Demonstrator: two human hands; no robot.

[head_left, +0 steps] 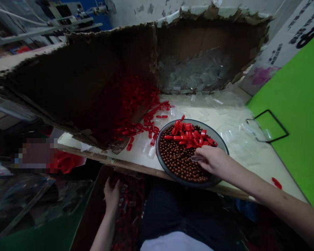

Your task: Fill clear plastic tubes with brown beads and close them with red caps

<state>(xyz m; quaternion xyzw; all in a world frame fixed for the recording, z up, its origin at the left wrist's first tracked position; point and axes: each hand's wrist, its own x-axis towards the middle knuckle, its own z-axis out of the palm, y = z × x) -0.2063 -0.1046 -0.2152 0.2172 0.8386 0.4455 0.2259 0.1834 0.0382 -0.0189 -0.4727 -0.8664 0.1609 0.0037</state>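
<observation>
My right hand (pixel 211 161) lies over the rim of a round grey-rimmed tray (pixel 162 164) of glossy brown beads (pixel 179 162), its fingers pinched together on a small translucent plastic piece (pixel 197 158), just below a heap of bright red plastic clips (pixel 188 134). My left hand (pixel 111 192) sits low by a dark bin (pixel 127 216), its grip too shadowed to tell. Black lettering on a white carton (pixel 285 42) is cut off and unreadable.
</observation>
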